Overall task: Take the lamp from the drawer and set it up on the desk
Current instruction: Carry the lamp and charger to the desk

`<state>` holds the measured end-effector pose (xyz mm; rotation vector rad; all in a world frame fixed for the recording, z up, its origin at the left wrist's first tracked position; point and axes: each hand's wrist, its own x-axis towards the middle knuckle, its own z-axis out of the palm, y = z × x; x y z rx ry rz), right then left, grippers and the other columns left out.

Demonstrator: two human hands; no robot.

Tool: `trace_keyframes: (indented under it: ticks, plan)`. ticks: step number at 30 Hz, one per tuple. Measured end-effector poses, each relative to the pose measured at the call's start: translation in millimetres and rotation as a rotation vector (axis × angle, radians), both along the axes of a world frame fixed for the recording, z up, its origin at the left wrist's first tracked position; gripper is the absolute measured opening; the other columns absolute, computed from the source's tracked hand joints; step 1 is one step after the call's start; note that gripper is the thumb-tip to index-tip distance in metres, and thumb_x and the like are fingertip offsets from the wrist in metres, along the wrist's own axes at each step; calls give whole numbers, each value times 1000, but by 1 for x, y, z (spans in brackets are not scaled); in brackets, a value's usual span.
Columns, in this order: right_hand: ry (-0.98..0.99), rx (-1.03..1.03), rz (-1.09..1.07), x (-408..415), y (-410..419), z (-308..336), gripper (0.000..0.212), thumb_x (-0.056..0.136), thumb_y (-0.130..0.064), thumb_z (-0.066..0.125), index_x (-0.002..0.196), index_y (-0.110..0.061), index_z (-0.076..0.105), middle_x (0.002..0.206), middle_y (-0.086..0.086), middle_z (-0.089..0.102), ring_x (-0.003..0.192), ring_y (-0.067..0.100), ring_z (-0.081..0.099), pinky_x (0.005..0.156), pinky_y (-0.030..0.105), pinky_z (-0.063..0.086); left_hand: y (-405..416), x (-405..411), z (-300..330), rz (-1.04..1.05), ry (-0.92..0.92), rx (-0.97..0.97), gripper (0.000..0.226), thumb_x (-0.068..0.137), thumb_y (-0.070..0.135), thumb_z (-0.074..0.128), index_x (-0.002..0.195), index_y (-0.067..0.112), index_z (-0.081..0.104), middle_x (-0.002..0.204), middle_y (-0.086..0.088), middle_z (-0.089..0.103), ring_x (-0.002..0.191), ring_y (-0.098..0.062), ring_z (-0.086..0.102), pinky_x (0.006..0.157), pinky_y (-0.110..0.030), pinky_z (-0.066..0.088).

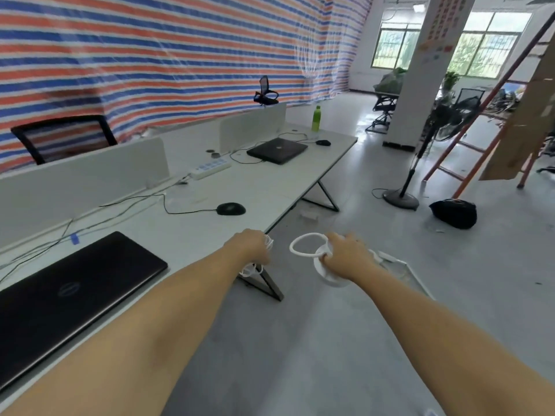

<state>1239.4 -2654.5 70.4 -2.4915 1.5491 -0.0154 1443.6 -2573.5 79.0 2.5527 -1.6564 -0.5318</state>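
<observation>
- My two forearms fill the bottom of the view, reaching out past the bench (210, 187) edge and over the grey floor.
- My right hand (345, 258) is closed over the lamp (326, 265), fingers wrapped where the white ring head meets the round base; the lamp hangs in the air just off the bench corner, resting on nothing.
- My left hand (250, 246) is curled shut on the cord (258, 265), a loose white bundle with loops spilling under my palm.
- The drawer (402, 271) sits open low on my right, just behind the lamp. I judge the lamp to be out of it, so the step now is the carry across to the bench.
- To do it well I'd lift the base clear of the bench edge first, then swing left, so the ring doesn't knock the rim.
- I'd keep both hands travelling together; if the left lags, the cord could pull taut and tug the lamp askew.
- The bare patch between the laptop (69, 298) and the mouse (231, 208) looks the best landing spot. I'd stay off the mouse's black wire running across the top.
- Set the base down flat and let go only once it stands steady. The head looks top-heavy when raised.
- Then lay the cord towards the power strip (211, 169) rather than drop it in a heap.
</observation>
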Motion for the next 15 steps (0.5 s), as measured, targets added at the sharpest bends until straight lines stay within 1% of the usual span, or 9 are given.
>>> trace_keyframes:
  ticks: [2,5,7,9,12,15]
  plan:
    - [-13,10,20,5,-56,-4,46,84,-51,44,124,-29,42,122,15,47,112,39,46,92,51,46,-50,4,-6,28,18,-1,40,75,27,65,110,12,53,110,-7,57,93,-25,57,72,-31,48]
    - [23,34,80,17,-123,-4,49,85,-51,45,129,-29,40,125,16,45,114,40,46,92,49,46,-113,11,-14,55,37,27,44,73,28,67,112,13,53,114,-8,58,98,-26,59,77,-34,52]
    - [64,45,143,32,-179,-4,53,80,-55,41,126,-30,40,125,15,48,114,39,46,91,48,46,-161,16,-18,89,47,26,44,73,28,65,112,13,53,114,-8,57,99,-27,58,79,-36,52]
    - [68,59,178,49,-221,-9,57,74,-59,35,124,-32,39,126,13,51,114,38,45,90,49,46,-187,24,-19,90,52,42,44,73,28,66,113,13,52,113,-8,56,98,-27,58,77,-35,51]
    - [106,98,226,85,-276,-21,55,77,-57,37,126,-31,38,127,13,49,116,39,43,90,48,46,-228,49,-27,138,58,68,46,75,30,67,115,12,52,112,-8,57,95,-25,56,73,-32,48]
    - [147,112,309,133,-327,-34,51,80,-55,39,124,-28,37,126,14,47,116,41,41,88,48,46,-272,96,-39,200,71,100,52,81,31,64,125,8,47,125,-10,55,108,-27,56,79,-32,47]
